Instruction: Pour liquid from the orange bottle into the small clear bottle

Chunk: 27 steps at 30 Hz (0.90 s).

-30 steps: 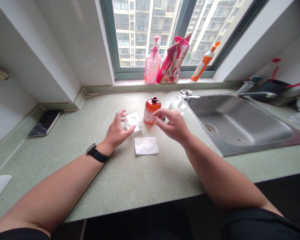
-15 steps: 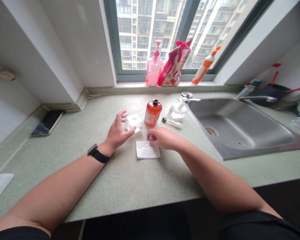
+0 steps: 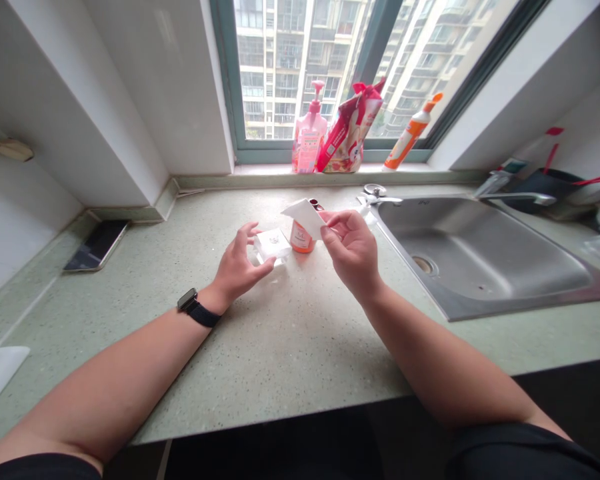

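My right hand point(image 3: 353, 250) pinches a folded white tissue point(image 3: 306, 217) by its right edge and holds it up off the counter. Behind the tissue stands an orange bottle point(image 3: 301, 241) with a pale label, partly covered; its dark open mouth shows above. Curled around the left side of a clear, square glass bottle point(image 3: 273, 244) is my left hand point(image 3: 240, 267), thumb in front and fingers behind. A black watch sits on that wrist. My right hand mostly hides the clear pump dispenser point(image 3: 370, 212) and fully hides the small black-topped pump piece.
A steel sink point(image 3: 500, 253) is set into the counter at the right. A phone point(image 3: 97, 245) lies at the far left. On the sill stand a pink pump bottle point(image 3: 309, 143), a red bag point(image 3: 350, 130) and an orange-and-white bottle point(image 3: 407, 140).
My right hand has lifted the folded tissue from the counter and raised it in front of the orange bottle. My left hand stays around the clear bottle, almost unmoved.
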### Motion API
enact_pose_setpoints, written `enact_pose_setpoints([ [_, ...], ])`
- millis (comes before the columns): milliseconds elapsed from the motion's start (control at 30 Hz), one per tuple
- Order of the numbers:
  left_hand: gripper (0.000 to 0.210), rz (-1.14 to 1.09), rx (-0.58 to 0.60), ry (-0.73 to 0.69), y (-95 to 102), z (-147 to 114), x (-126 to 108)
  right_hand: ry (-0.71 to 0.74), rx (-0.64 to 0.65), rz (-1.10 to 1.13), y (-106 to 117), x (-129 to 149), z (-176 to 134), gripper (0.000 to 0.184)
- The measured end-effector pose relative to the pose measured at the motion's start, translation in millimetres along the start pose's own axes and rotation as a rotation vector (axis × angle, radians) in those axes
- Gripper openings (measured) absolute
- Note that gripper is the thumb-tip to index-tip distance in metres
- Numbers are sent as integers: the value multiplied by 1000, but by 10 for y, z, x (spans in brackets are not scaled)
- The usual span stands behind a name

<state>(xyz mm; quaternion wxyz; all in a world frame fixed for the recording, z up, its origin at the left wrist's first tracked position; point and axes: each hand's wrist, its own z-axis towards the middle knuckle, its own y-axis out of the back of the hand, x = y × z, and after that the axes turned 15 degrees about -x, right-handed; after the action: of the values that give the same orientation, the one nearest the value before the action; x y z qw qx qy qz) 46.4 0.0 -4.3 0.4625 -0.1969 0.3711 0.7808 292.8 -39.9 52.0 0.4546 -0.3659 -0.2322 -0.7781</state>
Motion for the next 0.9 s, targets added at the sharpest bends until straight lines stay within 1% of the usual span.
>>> enact_pose_setpoints([
  [33, 83, -5, 0, -26, 3, -5, -16, 102, -34, -57, -3, 34, -36, 7],
  [67, 84, -11, 3, -49, 6, -9, -32, 197, -35, -116, -7, 59, -71, 4],
  [133, 84, -20, 8, -90, 14, -17, -61, 353, 45, -217, -21, 71, -130, 6],
  [200, 84, -29, 7, -130, 22, -22, -80, 447, 171, -275, -48, 31, -173, 10],
  [267, 84, -36, -3, -170, 26, -24, -86, 494, 281, -291, -82, -33, -202, 11],
  [300, 85, -36, -8, -187, 27, -25, -86, 513, 314, -288, -96, -62, -213, 11],
  [367, 85, -32, -13, -209, 29, -26, -83, 540, 342, -271, -114, -101, -230, 8],
  [433, 85, -23, -10, -214, 31, -28, -82, 527, 346, -257, -114, -109, -244, 2],
  [600, 83, -7, -8, -228, 36, -34, -87, 419, 339, -226, -95, -76, -257, 17],
  [733, 82, -10, -10, -274, 31, -42, -87, 446, 373, -239, -103, -77, -244, 24],
  [900, 81, 5, 7, -290, 22, -52, -80, 479, 425, -271, -108, -102, -235, 29],
])
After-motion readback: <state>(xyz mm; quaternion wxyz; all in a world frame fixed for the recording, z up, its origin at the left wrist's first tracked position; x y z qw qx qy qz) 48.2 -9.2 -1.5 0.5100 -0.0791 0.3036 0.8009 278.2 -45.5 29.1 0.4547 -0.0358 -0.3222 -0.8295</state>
